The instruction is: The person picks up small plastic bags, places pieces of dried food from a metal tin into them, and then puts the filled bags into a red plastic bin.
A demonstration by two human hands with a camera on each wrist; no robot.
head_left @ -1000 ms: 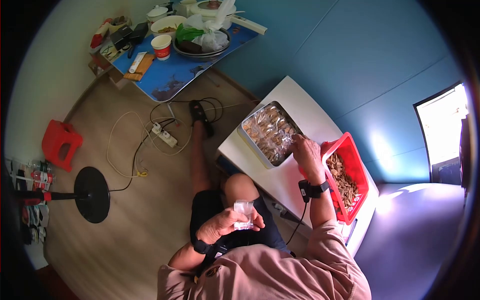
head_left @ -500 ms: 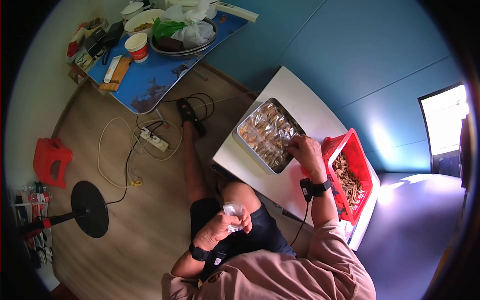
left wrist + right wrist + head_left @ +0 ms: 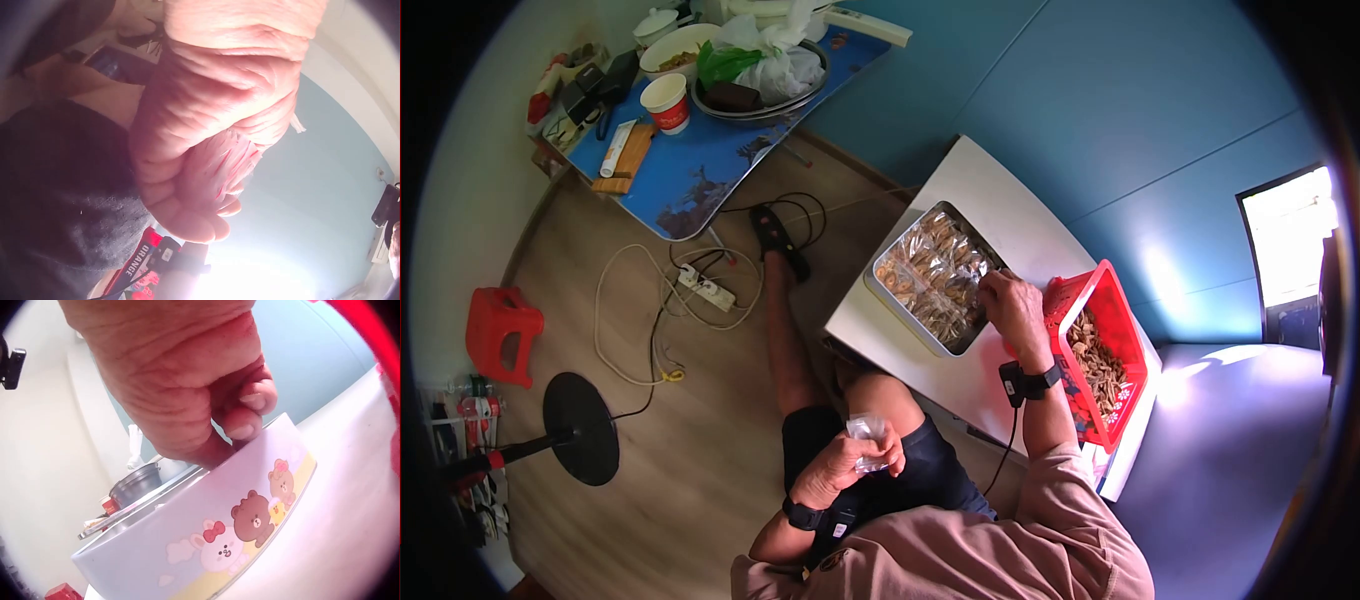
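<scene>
A decorated metal tin [image 3: 181, 544] with cartoon animals stands on the white cabinet, filled with clear packets of dried brown slices [image 3: 930, 265]. At its right-hand corner is my right hand [image 3: 1015, 305], its thumb and forefinger reaching down behind the rim while the other fingers curl. The fingertips are hidden inside the tin, and I cannot tell whether they pinch a packet. Over my lap, my left hand [image 3: 840, 465] grips clear plastic bags [image 3: 866, 432], crumpled between thumb and curled fingers. The same plastic [image 3: 219, 169] shows inside the palm in the left wrist view.
Right of the tin, a red plastic basket [image 3: 1140, 375] holds loose dried brown pieces [image 3: 1097, 365]. The white cabinet [image 3: 975, 165] stands by the blue wall. A blue table [image 3: 700, 180] carries bowls and a paper cup [image 3: 666, 103]. Cables, a power strip [image 3: 706, 288] and a red stool [image 3: 502, 333] are on the floor.
The head view has shifted, so the table and stool appear farther left. My left hand has tilted the bags and closed more around them. The right hand stays at the tin's corner.
</scene>
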